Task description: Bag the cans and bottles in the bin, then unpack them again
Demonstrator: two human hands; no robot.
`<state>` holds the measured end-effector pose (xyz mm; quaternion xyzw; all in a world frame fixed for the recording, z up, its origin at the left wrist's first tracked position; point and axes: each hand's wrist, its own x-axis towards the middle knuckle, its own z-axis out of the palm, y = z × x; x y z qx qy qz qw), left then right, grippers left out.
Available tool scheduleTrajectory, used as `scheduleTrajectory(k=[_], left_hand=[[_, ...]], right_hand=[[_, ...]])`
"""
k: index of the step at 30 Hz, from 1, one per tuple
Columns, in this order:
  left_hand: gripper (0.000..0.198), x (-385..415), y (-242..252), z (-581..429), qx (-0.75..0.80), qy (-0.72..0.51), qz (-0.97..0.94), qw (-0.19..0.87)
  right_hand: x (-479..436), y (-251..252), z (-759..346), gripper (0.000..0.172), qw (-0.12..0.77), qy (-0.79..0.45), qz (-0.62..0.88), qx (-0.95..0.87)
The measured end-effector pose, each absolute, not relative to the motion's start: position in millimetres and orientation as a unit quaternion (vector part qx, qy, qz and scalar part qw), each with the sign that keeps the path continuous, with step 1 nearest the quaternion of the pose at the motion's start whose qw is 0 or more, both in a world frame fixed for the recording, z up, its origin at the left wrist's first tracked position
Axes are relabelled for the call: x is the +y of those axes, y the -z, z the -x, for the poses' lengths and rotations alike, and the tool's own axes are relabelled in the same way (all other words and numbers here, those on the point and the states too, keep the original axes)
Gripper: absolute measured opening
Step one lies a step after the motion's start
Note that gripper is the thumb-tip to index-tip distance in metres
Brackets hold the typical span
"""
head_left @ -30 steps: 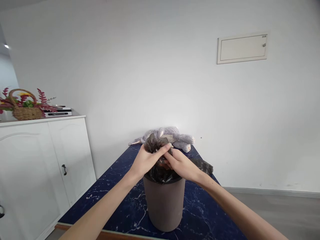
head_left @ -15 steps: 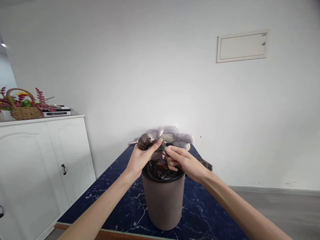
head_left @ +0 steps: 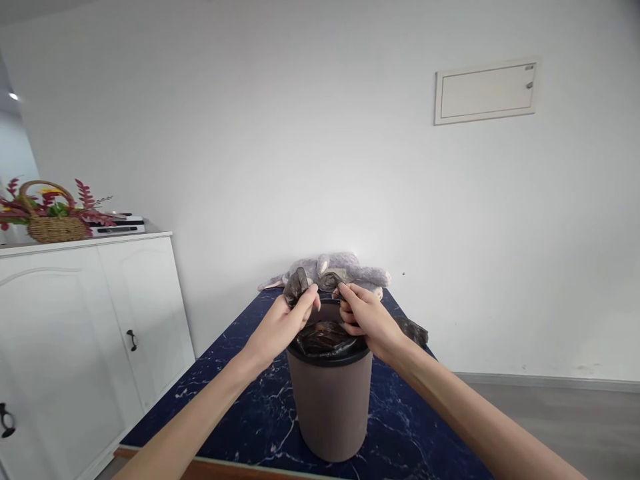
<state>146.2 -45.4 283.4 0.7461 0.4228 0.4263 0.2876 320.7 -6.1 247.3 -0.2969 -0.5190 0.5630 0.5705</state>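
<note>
Left hand (head_left: 283,325) and right hand (head_left: 371,320) each pinch 1 gathered end of the black bag (head_left: 325,337) in the bin (head_left: 330,407) near the table's (head_left: 240,400) front edge; a hard tug might tear it.

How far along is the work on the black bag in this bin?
Done: the black plastic bin bag sits inside the round grey-brown bin on the dark blue marbled table. In hand: the left hand and right hand each pinch a gathered corner of it above the opening. Remaining: the two corners are apart, with no knot visible, and one flap hangs over the bin's right rim.
</note>
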Motion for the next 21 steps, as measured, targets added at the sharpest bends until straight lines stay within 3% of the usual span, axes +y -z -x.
scheduleTrajectory(k=[2, 5, 11, 16, 19, 21], left_hand=[[0.05, -47, -285, -148, 0.403, -0.389, -0.776, 0.289], [0.048, -50, -290, -153, 0.398, -0.336, -0.83, 0.2], [0.018, -54, -302, -156, 0.335, -0.312, -0.888, -0.03], [0.016, -54, -312, -151, 0.325, -0.309, -0.891, -0.072], [0.018, -54, -320, -152, 0.325, -0.27, -0.903, -0.075], [0.017, -54, -324, -155, 0.315, -0.237, -0.914, -0.095]], right_hand=[[-7, -249, -319, 0.049, 0.555, -0.555, 0.321, -0.531], [-11, -248, -317, 0.041, 0.524, -0.506, 0.344, -0.592], [-24, -244, -321, 0.028, 0.482, -0.501, 0.309, -0.649], [-37, -254, -332, 0.009, 0.42, -0.489, 0.281, -0.711], [-44, -261, -331, 0.027, 0.372, -0.42, 0.269, -0.783], [-45, -261, -325, 0.026, 0.387, -0.373, 0.249, -0.805]])
